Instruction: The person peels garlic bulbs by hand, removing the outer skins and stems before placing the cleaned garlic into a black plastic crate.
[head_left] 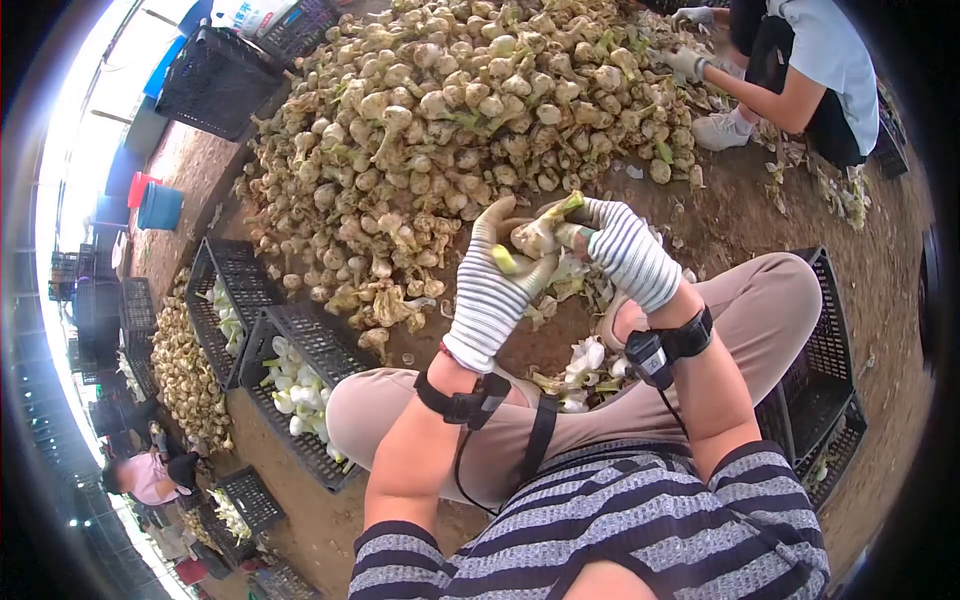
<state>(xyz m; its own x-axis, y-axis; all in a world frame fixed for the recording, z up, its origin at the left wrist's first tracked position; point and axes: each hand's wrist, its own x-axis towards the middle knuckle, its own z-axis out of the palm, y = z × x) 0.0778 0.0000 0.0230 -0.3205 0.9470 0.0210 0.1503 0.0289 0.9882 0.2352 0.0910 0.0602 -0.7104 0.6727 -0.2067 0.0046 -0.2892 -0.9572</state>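
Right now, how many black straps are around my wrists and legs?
3: black left wrist strap, black right wrist strap, black leg strap around your beige trousers. Your bare forearms may hide others.

Nothing legible. White bag (pixel 247 14), upper left: blue characters, partly out of view, too small to read. Black device (pixel 649 358) at right wrist: faint pale marks, unreadable.

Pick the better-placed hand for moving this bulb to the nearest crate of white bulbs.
Left, likely: the left hand touches the bulb and sits nearer the crate; the right hand is farther.
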